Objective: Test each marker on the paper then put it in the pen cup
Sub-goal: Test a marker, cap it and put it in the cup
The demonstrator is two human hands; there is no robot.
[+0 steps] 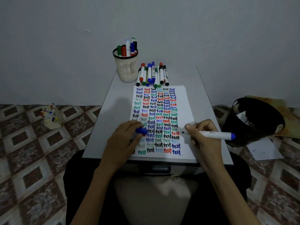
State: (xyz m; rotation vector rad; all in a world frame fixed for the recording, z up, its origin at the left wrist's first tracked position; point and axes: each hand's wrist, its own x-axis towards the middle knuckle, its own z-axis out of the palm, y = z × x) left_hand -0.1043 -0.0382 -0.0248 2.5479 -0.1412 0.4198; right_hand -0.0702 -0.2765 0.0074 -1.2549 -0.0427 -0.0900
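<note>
A view from above of a person seated at a small grey table (112,101), both hands on a sheet of paper (186,103) almost filled with the word "test" in blue, red, green and black.

The right hand (203,135) grips a white marker (214,135) with a blue end, fingers curled round the barrel as for writing. Its dark tip points left, at the blank right margin beside a red "test". Whether the tip touches the sheet cannot be told.

The left hand (125,137) rests on the left side of the paper and pinches the blue cap (141,131) between its fingers.

At the far left corner of the table stands the pen cup (126,69), already holding several markers. Just beside it, above the top of the paper, lies a pile of markers (152,73). A black bin (253,120) sits on the floor to the right.

The step in hand appears to be testing this marker. To do it well, the tip should land in the bare margin rather than over written words, so the colour reads clearly. The left hand should press the sheet flat while writing. The cap should then snap fully on before the marker goes into the cup.
</note>
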